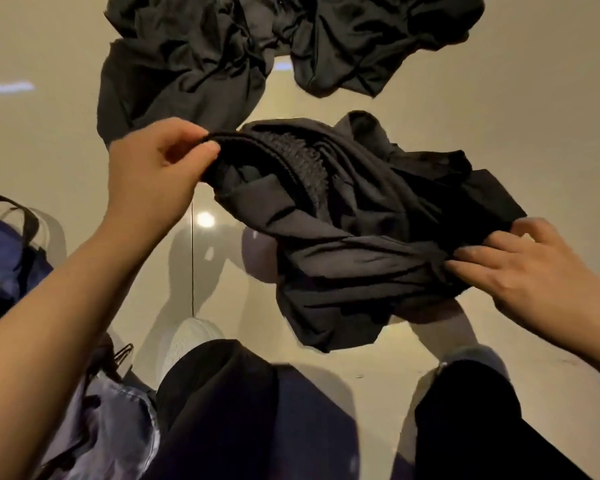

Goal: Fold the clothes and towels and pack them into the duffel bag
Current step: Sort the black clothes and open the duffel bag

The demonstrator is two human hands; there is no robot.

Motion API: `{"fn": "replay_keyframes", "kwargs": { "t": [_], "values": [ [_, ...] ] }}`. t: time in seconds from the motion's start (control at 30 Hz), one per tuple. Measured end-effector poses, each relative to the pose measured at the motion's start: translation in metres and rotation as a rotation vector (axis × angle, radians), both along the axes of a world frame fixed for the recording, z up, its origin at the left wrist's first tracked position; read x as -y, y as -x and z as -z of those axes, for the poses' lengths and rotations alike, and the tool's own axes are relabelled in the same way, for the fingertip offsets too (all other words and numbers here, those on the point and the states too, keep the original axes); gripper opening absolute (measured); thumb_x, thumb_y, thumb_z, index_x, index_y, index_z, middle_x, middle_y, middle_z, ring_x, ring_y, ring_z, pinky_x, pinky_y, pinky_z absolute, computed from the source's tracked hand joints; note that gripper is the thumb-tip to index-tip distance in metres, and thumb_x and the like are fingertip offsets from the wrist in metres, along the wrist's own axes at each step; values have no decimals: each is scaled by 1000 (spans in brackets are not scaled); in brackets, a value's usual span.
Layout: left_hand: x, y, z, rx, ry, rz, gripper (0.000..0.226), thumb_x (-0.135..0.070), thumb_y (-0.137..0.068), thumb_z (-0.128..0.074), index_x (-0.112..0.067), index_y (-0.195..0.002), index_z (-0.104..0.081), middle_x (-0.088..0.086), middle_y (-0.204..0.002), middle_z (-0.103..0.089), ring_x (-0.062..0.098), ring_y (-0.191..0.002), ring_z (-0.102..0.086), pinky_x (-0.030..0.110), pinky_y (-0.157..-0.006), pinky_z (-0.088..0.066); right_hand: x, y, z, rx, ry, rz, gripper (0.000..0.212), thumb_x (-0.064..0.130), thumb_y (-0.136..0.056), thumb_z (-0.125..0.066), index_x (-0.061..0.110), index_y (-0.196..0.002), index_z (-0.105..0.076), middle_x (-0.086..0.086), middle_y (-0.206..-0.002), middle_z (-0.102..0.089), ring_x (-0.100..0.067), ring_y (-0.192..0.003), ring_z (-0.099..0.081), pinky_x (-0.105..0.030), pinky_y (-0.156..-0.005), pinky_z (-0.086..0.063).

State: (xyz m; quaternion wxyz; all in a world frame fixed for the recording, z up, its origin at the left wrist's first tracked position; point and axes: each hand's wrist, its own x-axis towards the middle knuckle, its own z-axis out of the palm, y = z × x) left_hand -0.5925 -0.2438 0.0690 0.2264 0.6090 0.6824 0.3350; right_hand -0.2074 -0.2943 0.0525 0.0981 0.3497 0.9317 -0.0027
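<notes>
So the person is standing over a shiny beige floor (499, 98), holding up a crumpled black garment (354, 230) in both hands, clear of the floor, out in front of their legs. The left hand (153, 171) pinches one edge of it between thumb and fingertips, up at what looks like a ribbed hem or waistband. The right hand (530, 268) is lower and further right, with its fingers curled into the bunched fabric at the other end, so that's a grip too. Between the two hands the cloth sags and twists; nothing about it is folded. I honestly can't tell if it's a shirt or shorts.

Further off on the floor lies a pile of dark clothes (194, 64), rumpled and well apart from the piece in hand.

The duffel bag (4, 258) sits at the far left edge, blue-purple with black straps, partly hidden behind the left forearm. Whether it's open I can't make out. Down by the left leg there's some pale lavender fabric (111, 417) with a black cord on it; it might be part of the bag, hard to say.

The person wears dark trousers (243, 410) and a white shoe (191, 337) pokes out below.
</notes>
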Motion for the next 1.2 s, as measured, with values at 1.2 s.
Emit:
{"fn": "replay_keyframes", "kwargs": {
  "t": [1.2],
  "values": [
    [24,-54,85,-526,-68,753,35,-27,-90,-51,-8,-113,-67,15,-104,-67,35,-83,-64,38,-66,-52,11,70,34,-216,203,196,41,31,-85,-64,17,-124,-60,-8,-121,-62,-30,-91,-64,-41,-72,-53]
  ]
}}
